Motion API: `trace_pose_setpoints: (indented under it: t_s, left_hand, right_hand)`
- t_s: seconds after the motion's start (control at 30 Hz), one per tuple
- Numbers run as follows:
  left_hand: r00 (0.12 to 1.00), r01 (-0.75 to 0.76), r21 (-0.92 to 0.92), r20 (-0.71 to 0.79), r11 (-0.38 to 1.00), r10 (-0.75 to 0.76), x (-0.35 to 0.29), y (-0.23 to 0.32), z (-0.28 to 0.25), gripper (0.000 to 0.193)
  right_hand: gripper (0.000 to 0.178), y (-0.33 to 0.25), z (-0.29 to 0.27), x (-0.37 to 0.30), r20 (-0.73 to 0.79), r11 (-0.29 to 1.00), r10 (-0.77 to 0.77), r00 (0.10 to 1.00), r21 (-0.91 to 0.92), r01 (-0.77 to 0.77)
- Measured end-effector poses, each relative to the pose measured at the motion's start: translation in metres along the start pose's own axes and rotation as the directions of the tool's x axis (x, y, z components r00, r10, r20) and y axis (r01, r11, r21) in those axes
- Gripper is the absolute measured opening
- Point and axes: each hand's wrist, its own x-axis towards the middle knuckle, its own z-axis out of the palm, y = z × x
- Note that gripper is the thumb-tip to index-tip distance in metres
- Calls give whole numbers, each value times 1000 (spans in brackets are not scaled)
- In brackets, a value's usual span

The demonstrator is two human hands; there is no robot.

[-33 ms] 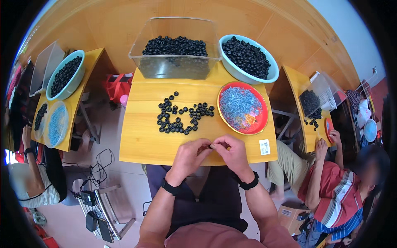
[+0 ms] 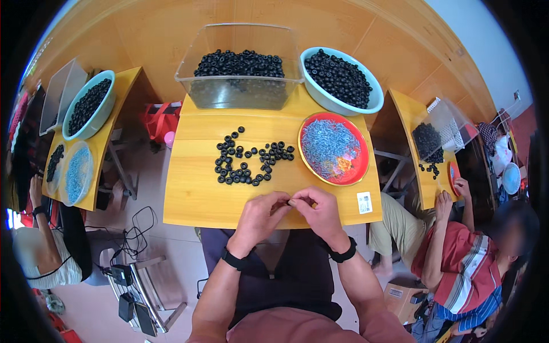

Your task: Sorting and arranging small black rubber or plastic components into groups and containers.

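My left hand (image 2: 264, 219) and my right hand (image 2: 318, 211) meet at the near edge of the yellow table, fingertips pinched together. Between them a small black piece (image 2: 290, 203) barely shows; the fingers cover most of it. Just beyond my hands, several loose black rings (image 2: 245, 173) with holes in the middle lie scattered on the wood. To the right of them rests a red plate (image 2: 362, 166) with a gold rim and a flower pattern, bearing a heap of small blue-grey slender pieces (image 2: 327, 143).
Along the table's far side stand a clear plastic bin (image 2: 240, 94) and a light-blue basin (image 2: 378, 106), both full of black rings. A white label (image 2: 364, 203) sticks near the right edge. Other people work at tables on both sides. A metal stand with cables (image 2: 150, 286) is at lower left.
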Motion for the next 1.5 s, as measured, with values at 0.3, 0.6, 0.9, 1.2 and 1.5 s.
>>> trace_pose_setpoints:
  t_s: [0.3,0.6,0.9,1.2,1.5]
  left_hand:
    - [997,82,16,2,997,-82,-1,5,1,21]
    - [994,106,54,0,993,-107,0,10,1,19]
    - [995,81,-7,-60,997,-81,3,5,9,14]
    - [992,114,52,-52,992,-111,0,6,5,17]
    - [997,79,67,-5,995,-79,2,7,1,22]
  right_hand:
    - [9,4,7,-6,-84,958,-243,966,-179,226]
    - [13,12,11,-10,-81,986,-154,985,-83,147]
    - [14,-14,-87,0,-721,961,-60,691,146,237]
    - [9,-10,-27,56,117,850,-340,933,-387,358]
    - [9,2,26,91,241,812,-263,934,-468,349]
